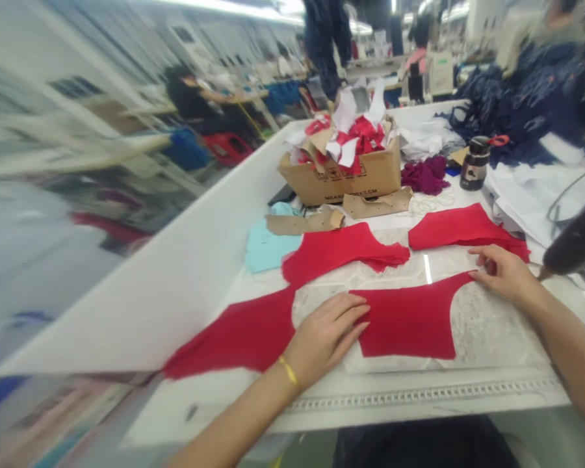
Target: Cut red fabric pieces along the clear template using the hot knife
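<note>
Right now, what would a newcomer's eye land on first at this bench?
The bright red cut fabric pieces: the near one lies flat on the pale lace-patterned sheet, with the left hand pressing its left edge and the right hand touching its upper right tip. Behind, a brown cardboard box overflows with red and white scraps.

Red cut fabric piece (409, 322), flat on the pale lace sheet (487, 328).
</note>
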`<act>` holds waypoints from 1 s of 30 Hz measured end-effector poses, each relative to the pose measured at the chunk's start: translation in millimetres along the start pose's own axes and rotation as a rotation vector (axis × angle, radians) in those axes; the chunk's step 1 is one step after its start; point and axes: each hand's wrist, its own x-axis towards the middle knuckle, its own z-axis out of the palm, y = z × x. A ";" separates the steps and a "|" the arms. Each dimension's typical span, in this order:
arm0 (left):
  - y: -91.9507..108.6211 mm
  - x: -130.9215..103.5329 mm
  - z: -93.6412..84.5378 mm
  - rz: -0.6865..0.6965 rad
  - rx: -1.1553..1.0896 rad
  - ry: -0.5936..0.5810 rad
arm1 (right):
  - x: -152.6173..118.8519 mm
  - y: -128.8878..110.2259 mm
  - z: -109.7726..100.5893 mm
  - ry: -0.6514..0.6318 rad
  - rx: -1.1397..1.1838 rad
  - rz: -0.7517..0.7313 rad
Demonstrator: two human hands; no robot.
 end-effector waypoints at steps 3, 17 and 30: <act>-2.2 18.8 9.9 -0.005 -0.019 0.040 | 0.7 0.4 2.6 0.076 0.036 -0.042; -34.3 114.1 75.2 -0.293 0.046 -0.181 | 1.4 -38.6 2.2 -0.052 0.028 -0.097; -23.3 90.2 62.1 -0.263 -0.053 -0.105 | 22.5 -98.4 46.9 -0.151 -0.274 -0.240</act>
